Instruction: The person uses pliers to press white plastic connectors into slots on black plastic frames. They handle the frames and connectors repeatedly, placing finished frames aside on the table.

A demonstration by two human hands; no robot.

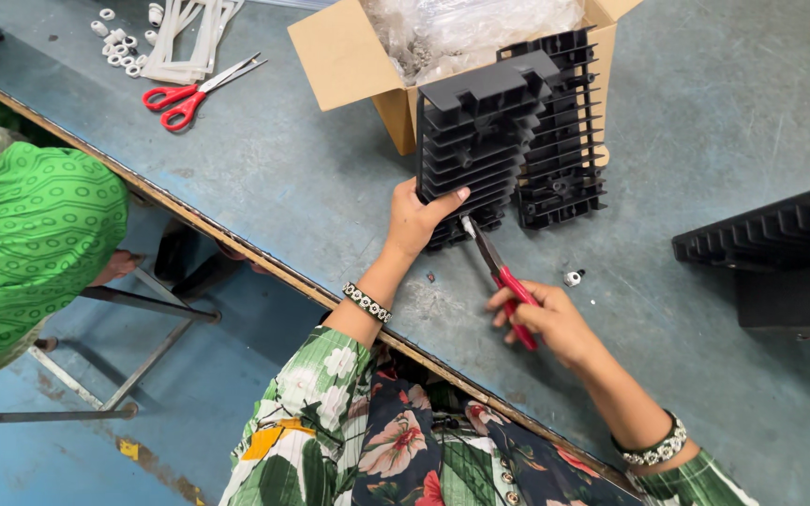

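Left hand (414, 221): laid against the lower left edge of the front housing (473, 141); the fingers (449, 199) are closed on its ribbed side, and the part is held upright on the table (311, 178).
Right hand (547, 320): wrapped around the red handles of the cutters (499, 274); the fingers are closed tight on them.
Cutters: pointed up and to the left, the metal tip set at the bottom edge of the front housing, just beside the left thumb. Whether the blades are open cannot be told.
Front housing: black ribbed plastic, stood on end near the middle of the table, in front of the box (358, 66).
Second housing (562, 141): a like black part, stood just behind and to the right of the first, touching it.
Box: open cardboard, filled with clear plastic bags (461, 28).
Small white piece (572, 277): lying on the table just right of the cutters.
Scissors (191, 89): red-handled, lying at the far left, beside white rings (114, 42) and pale strips (194, 33).
Right edge: another black ribbed part (771, 234) is lying flat.
Left edge: a person in green (39, 234) is partly seen.
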